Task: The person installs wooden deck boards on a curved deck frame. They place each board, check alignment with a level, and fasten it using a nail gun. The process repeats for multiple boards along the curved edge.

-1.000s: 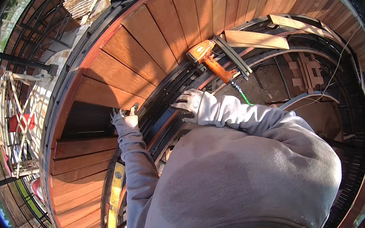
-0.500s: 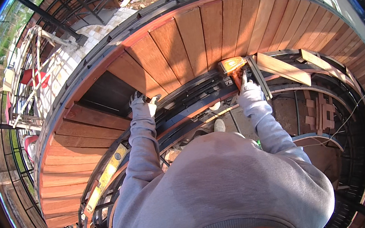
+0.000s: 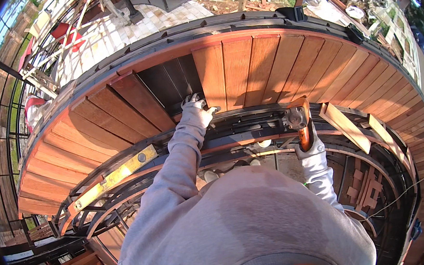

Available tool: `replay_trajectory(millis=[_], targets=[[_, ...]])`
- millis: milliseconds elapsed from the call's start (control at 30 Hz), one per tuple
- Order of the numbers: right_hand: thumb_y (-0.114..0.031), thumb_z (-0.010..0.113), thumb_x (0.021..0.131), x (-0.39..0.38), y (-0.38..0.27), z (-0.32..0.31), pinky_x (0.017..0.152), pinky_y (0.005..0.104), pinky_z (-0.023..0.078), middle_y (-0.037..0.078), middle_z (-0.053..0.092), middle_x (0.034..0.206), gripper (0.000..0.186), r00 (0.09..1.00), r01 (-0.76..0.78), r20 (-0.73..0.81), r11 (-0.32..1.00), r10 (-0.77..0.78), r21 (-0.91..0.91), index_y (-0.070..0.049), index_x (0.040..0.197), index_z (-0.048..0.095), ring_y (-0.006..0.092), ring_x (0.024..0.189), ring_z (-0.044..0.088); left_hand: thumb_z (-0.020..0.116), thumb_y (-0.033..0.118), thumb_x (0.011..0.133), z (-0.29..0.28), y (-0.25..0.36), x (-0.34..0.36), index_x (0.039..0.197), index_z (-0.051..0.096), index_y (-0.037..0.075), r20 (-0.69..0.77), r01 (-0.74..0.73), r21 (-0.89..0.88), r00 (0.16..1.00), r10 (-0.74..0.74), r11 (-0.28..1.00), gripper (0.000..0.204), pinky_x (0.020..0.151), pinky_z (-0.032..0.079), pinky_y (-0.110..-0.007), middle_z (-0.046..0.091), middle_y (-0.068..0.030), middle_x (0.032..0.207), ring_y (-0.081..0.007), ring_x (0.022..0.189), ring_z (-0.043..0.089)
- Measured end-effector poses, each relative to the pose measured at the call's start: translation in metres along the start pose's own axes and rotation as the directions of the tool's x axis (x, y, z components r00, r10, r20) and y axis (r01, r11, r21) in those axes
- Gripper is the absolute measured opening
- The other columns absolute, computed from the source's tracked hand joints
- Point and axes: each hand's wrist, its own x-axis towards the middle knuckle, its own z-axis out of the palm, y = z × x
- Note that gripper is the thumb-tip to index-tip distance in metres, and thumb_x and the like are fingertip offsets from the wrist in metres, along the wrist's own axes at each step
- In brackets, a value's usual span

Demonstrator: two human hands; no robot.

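Observation:
My left hand (image 3: 197, 112), gloved, is at the lower left corner of a reddish wooden plank (image 3: 211, 77), beside a dark gap (image 3: 172, 82) in the curved row of planks. Its fingers are curled over the gap's lower end, with the thumb out toward the plank's end. Whatever may be between them is hidden. My right hand (image 3: 311, 144), also gloved, grips a hammer (image 3: 296, 117) by its orange handle. The hammer's metal head is raised toward me, above the dark inner rails and apart from the planks.
A yellow spirit level (image 3: 118, 177) lies along the inner rail at left. Loose boards (image 3: 346, 127) lean across the rail right of the hammer. Wood offcuts (image 3: 367, 188) lie lower down. Black clamps (image 3: 292, 14) sit on the outer rim, and a cord (image 3: 402, 195) hangs at right.
My view has turned left, so the gap appears farther right. The hammer has come up and back toward me, its head now facing upward. My left hand stays by the gap's edge.

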Motion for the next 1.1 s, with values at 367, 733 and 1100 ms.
replay_trajectory(millis=[367, 733, 1100], targets=[[-0.017, 0.067, 0.087, 0.023, -0.077, 0.006, 0.09, 0.0404, 0.053, 0.015, 0.065, 0.117, 0.04, 0.866, 0.5, -0.071, 0.862, -0.496, 0.077, -0.006, 0.125, 0.06, 0.0317, 0.106, 0.065, 0.07, 0.057, 0.082, -0.004, -0.004, -0.002, 0.124, 0.07, 0.025, 0.035, -0.016, 0.078, 0.999, 0.014, 0.997, 0.053, 0.114, 0.033, -0.046, 0.056, -0.0067, 0.14, -0.0329, 0.132, 0.046], [-0.015, 0.067, 0.084, 0.051, -0.151, 0.037, 0.074, 0.0364, 0.056, 0.011, 0.072, 0.091, 0.028, 0.906, 0.364, 0.114, 0.889, -0.407, 0.278, -0.006, 0.111, 0.067, 0.0264, 0.086, 0.071, 0.071, 0.062, 0.079, -0.008, 0.0, -0.002, 0.143, 0.048, 0.002, 0.058, 0.105, 0.066, 0.992, -0.109, 0.992, 0.091, 0.116, 0.03, -0.044, 0.048, -0.0184, 0.149, -0.0338, 0.141, 0.04], [-0.018, 0.072, 0.076, 0.073, -0.164, 0.051, 0.074, 0.0424, 0.055, 0.016, 0.07, 0.092, 0.054, 0.834, 0.526, -0.062, 0.756, -0.548, 0.39, -0.007, 0.128, 0.059, 0.0372, 0.081, 0.068, 0.056, 0.07, 0.087, -0.029, 0.006, 0.008, 0.143, 0.055, 0.028, 0.375, 0.15, 0.148, 0.906, -0.196, 0.977, 0.07, 0.124, 0.01, -0.041, 0.028, -0.0061, 0.163, -0.0266, 0.152, 0.017]])
